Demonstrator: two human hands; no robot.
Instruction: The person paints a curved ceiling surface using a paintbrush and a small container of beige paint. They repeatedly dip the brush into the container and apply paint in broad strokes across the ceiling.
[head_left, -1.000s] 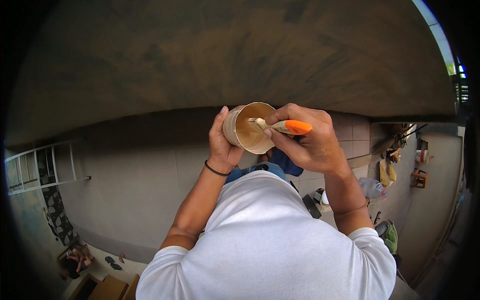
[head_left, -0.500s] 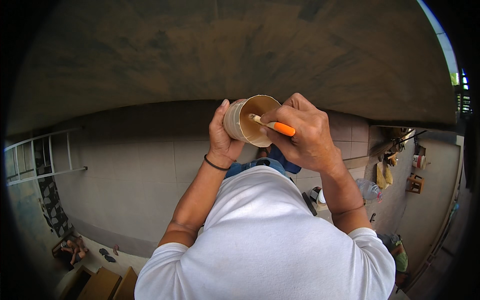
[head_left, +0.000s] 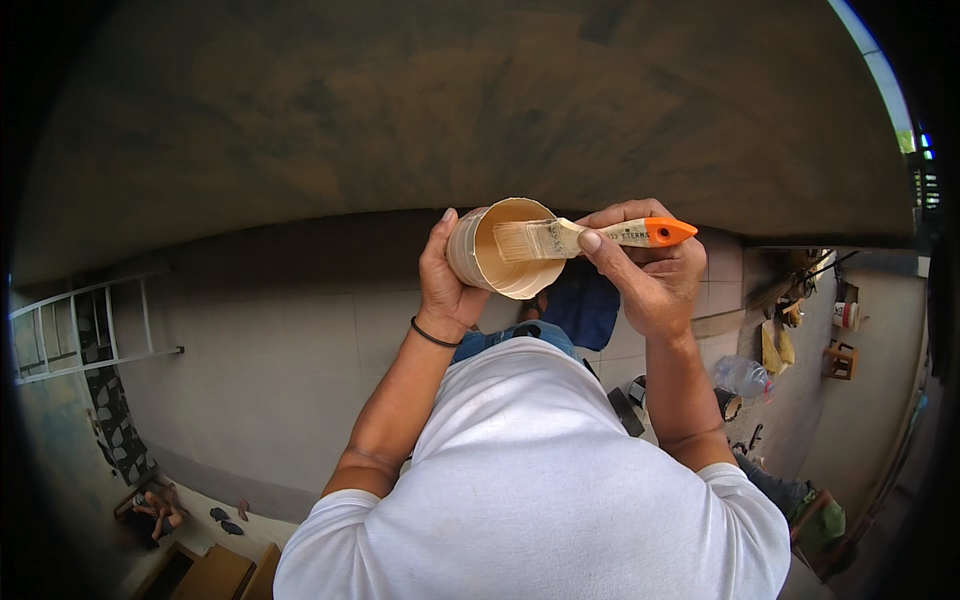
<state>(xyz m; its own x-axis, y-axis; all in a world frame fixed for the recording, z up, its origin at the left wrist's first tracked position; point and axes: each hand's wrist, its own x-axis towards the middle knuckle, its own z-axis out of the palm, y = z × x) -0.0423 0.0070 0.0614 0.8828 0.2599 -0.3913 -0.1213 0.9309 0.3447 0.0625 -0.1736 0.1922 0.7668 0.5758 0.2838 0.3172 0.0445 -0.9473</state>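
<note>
Around brush (head_left: 568, 240) and cup (head_left: 467, 252), streaked brown wall (head_left: 420, 120) and grey tiled floor (head_left: 260, 380).

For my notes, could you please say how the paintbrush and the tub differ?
The paintbrush is long and flat; the tub is round and hollow. The paintbrush's handle end is orange; the tub's inside is tan. The right hand grips the paintbrush, the left hand the tub. Both are partly cream.

The paintbrush (head_left: 552, 240) has fine bristles (head_left: 515, 241) and a glossy orange tip (head_left: 682, 232). The cup (head_left: 466, 251) looks like paint-smeared plastic; the shirt (head_left: 530, 450) is matt white cloth.
</note>
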